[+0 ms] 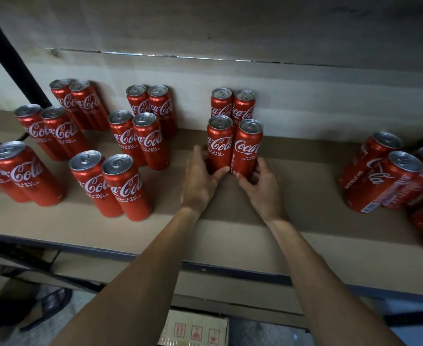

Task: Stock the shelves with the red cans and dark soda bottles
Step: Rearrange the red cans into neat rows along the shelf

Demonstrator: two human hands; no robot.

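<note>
From my remote seat I see two tall, slim red aluminium cans standing upright and touching side by side on the brown cardboard-lined shelf, near the middle of the view. The left hand wraps the foot of the left red can, with its thumb across the front. The right hand curls its fingers round the foot of the right red can. The left one reads "Coca-Cola" in white script over "RASA ASLI KURANG GULA". The right one is turned so I read only "Coca", "RASA KURANG" and a vertical "RECYCLE ME". At twelve o'clock from them a back pair of red cans stands against the pale rear panel, just behind. From nine to ten o'clock six further pairs of red cans carry the same label. At three o'clock, well apart, a cluster of red cans shows "RECYCLE ME". At six o'clock, below the shelf edge, sits a brown cardboard box printed with red handling symbols, and at eight o'clock a dark sandal lies on the floor.
</note>
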